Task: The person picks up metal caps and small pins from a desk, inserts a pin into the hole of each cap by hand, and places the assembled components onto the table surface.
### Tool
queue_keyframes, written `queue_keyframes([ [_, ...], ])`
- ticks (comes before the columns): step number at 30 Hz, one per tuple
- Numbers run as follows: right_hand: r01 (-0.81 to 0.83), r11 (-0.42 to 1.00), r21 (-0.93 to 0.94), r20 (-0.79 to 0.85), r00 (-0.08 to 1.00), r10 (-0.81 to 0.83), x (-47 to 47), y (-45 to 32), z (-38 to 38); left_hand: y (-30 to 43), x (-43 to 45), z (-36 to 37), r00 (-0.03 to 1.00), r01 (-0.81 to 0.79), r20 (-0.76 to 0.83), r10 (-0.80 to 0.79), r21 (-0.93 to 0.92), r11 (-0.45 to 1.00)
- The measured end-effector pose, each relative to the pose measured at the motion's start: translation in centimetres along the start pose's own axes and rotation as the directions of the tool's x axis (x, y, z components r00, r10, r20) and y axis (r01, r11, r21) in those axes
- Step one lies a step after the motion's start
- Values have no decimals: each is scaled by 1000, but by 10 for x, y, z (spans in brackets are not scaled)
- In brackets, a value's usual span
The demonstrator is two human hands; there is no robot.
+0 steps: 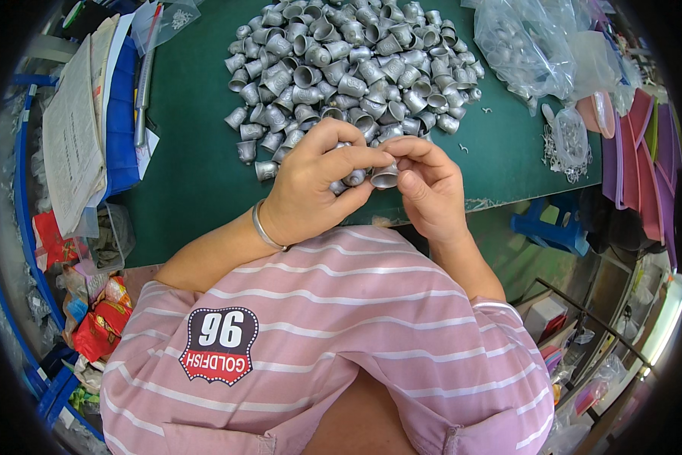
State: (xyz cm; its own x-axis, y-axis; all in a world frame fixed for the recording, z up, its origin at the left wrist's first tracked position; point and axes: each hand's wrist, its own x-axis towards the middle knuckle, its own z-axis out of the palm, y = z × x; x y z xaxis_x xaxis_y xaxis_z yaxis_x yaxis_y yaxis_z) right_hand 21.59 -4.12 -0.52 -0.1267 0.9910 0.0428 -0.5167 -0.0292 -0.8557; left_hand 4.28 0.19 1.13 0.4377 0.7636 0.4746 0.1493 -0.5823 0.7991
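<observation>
Between the fingertips of my right hand (435, 185) is a small silver-grey metal bell (385, 175), tilted so its open mouth faces me. My left hand (324, 179) touches the same bell with its index finger. Another one or more metal bells (354, 177) sit gathered in the left palm, partly hidden by the fingers. A large heap of like metal bells (346, 74) with raised patterns lies just beyond both hands. Whether a small part is held with the bell cannot be seen.
Small metal hooks (463, 148) lie on the green tabletop (193, 114), right of the heap. More are piled around a clear plastic bag (570, 133). A large plastic bag (523, 48) stands at back right. A blue tray (122, 125) with papers sits left; a blue stool (551, 224) is below the edge.
</observation>
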Motion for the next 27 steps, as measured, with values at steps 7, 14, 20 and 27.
queue_keyframes([
  [7,112,993,-45,58,992,-109,2,-1,-2,4,4,0,999,14,-33,-15,-19,1000],
  [14,197,977,-80,46,980,-194,2,-4,5,3,2,1,999,33,-30,-33,-16,999],
  [20,-82,959,-270,-79,995,63,-4,-11,6,2,3,-2,993,71,101,-61,-95,993],
  [27,254,31,-967,202,831,-519,42,-15,-22,0,0,-1,989,144,-35,-145,-33,989],
])
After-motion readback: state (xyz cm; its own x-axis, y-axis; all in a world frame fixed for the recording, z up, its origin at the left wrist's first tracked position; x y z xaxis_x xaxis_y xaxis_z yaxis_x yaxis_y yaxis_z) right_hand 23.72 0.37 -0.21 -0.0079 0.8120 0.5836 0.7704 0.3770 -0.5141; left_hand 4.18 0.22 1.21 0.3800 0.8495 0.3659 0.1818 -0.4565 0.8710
